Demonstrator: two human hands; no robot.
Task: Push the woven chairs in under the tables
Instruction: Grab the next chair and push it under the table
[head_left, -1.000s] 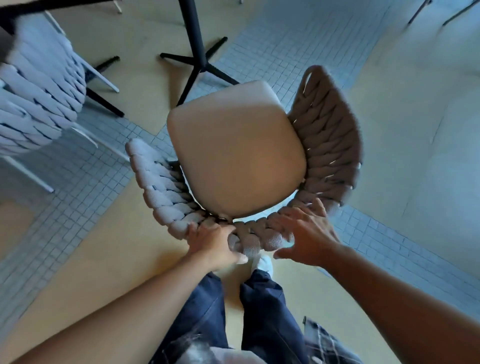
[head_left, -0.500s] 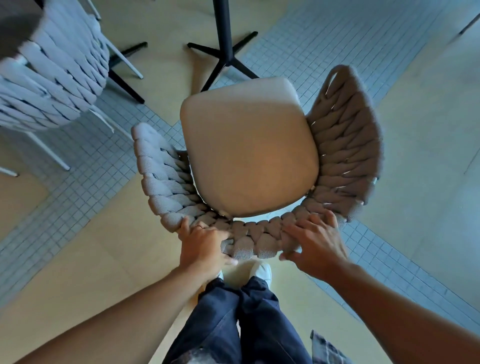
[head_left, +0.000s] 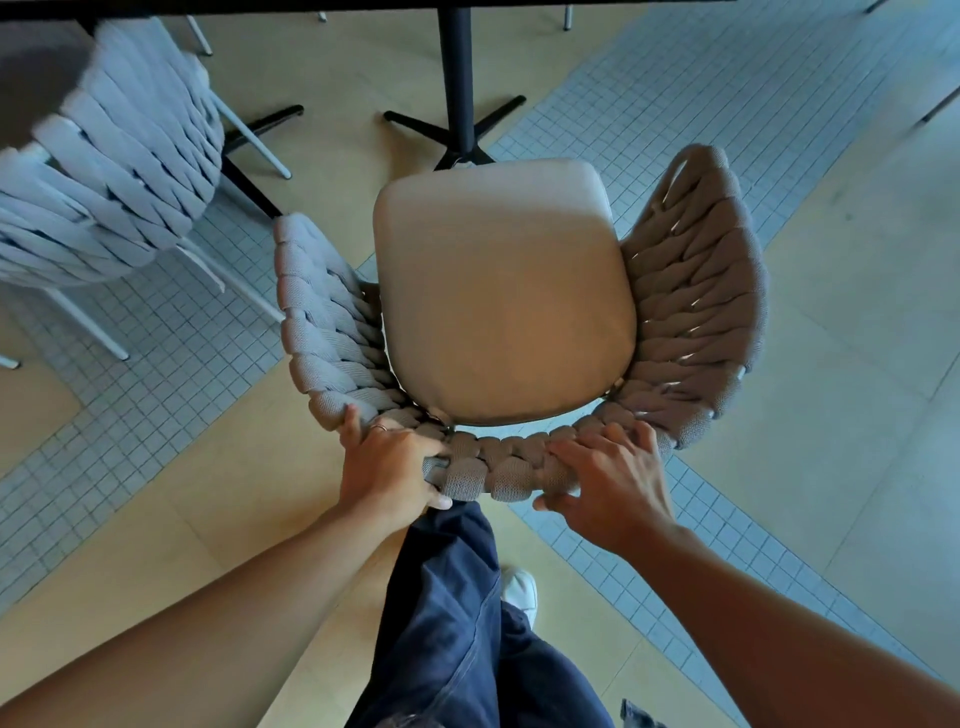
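A woven chair (head_left: 696, 291) with a beige seat cushion (head_left: 504, 291) stands right below me, its front facing a black table post. My left hand (head_left: 387, 467) grips the braided back rim at its left part. My right hand (head_left: 613, 478) holds the same rim at its right part, thumb under the weave. The dark table edge (head_left: 363, 4) runs along the top of the view, and its black post and cross foot (head_left: 457, 114) stand just beyond the seat's front.
A second woven chair (head_left: 114, 171), pale grey with white legs, stands at the upper left, partly under the table. My dark trouser legs and a white shoe (head_left: 519, 592) are directly behind the chair. The floor mixes beige slabs and small grey tiles.
The chair has moved forward toward the table post, and the table edge has come into view at the top. Both hands keep their hold on the back rim.
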